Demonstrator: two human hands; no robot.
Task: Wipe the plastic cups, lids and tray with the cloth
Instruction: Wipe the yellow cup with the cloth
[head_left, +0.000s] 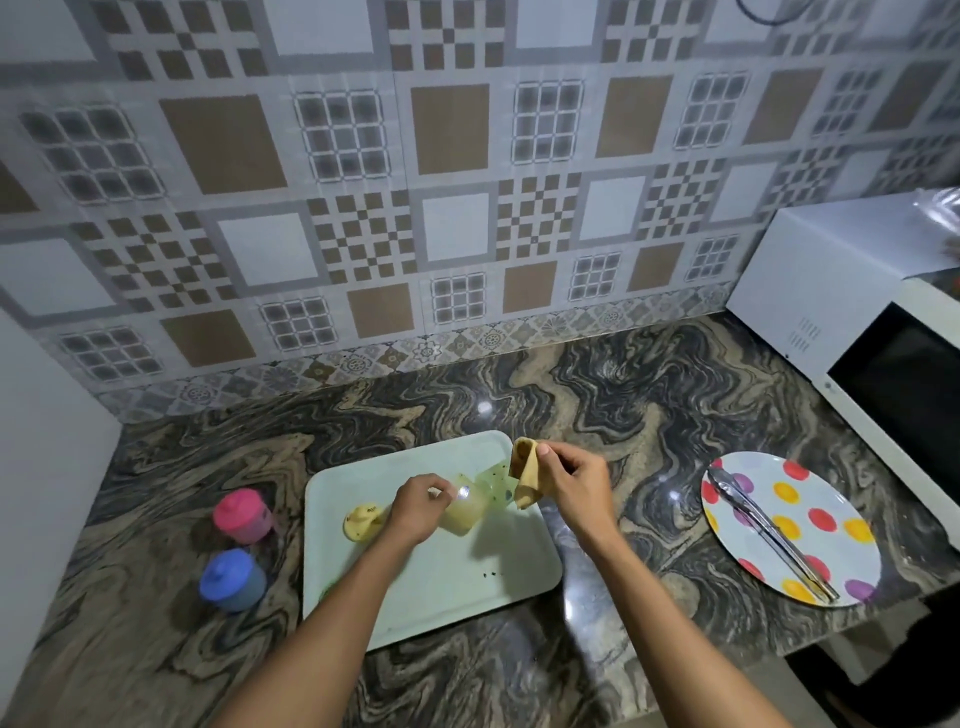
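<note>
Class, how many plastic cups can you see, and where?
3. Pink cup and blue cup stand on the counter left of the tray; the left hand holds the yellow cup over the tray. More may be hidden.

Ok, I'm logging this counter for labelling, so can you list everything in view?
tray: one, pale green, centre of the counter
cup: one, clear yellowish, over the tray
lid: one, yellow, on the tray, left of the cup
cloth: one, tan, above the tray's far right corner
pink-lidded cup: one, counter left of the tray
blue-lidded cup: one, nearer than the pink one
plate: one, white with coloured dots, counter right
tongs: one, metal, on the plate
microwave: one, white, far right
left hand: grips the cup
right hand: pinches the cloth
</note>
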